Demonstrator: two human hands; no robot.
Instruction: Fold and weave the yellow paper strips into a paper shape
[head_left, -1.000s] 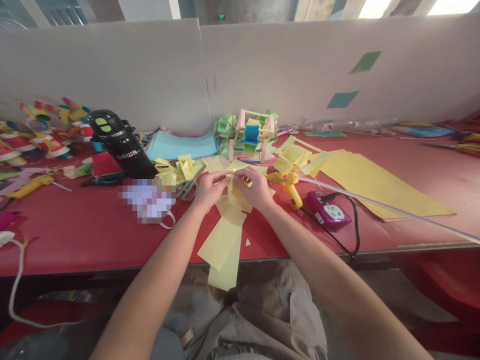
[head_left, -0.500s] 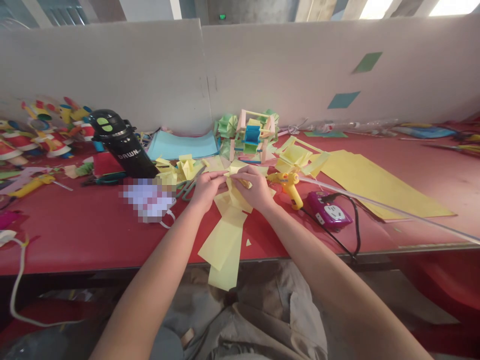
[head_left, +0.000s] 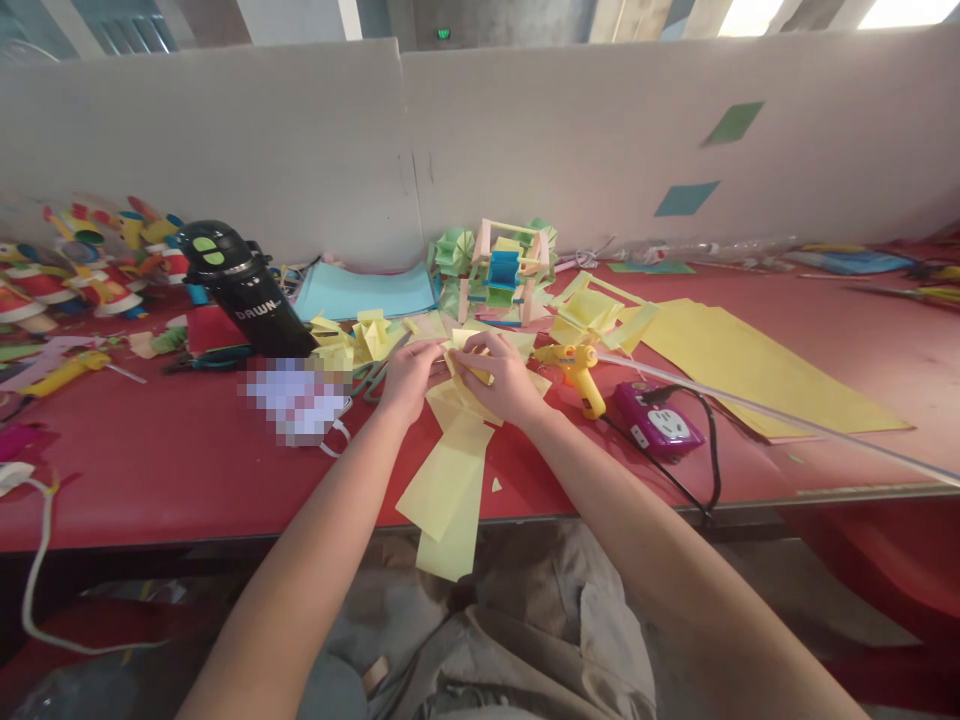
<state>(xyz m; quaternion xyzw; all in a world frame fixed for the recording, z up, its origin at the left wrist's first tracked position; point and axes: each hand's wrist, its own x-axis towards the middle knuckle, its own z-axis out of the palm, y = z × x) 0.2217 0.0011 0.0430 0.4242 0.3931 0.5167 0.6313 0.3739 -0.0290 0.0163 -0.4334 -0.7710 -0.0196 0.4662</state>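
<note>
My left hand [head_left: 412, 378] and my right hand [head_left: 501, 375] meet over the middle of the red table, both closed on a small piece of yellow paper [head_left: 463, 342]. Its upper edge stands up between my fingertips; the rest is partly hidden behind them. Beneath my hands lie loose yellow paper strips [head_left: 448, 475], two of which reach toward the table's front edge, one hanging over it. Just right of my right hand rests a yellow glue gun [head_left: 577, 375] with a clear glue stick [head_left: 750, 405] sticking out of its back. Green-handled scissors [head_left: 369, 382] lie left of my left hand, partly covered.
A black bottle [head_left: 244, 290] stands at left near blue paper [head_left: 367, 292]. Behind my hands is a wooden frame with paper wheels [head_left: 506, 268]. A purple power socket [head_left: 660, 418] and yellow sheets [head_left: 750, 370] lie right. Another glue gun [head_left: 67, 373] lies far left.
My fingers have shifted slightly on the yellow paper, and its upper edge now shows a little more upright between them. The surrounding things stay in place.
</note>
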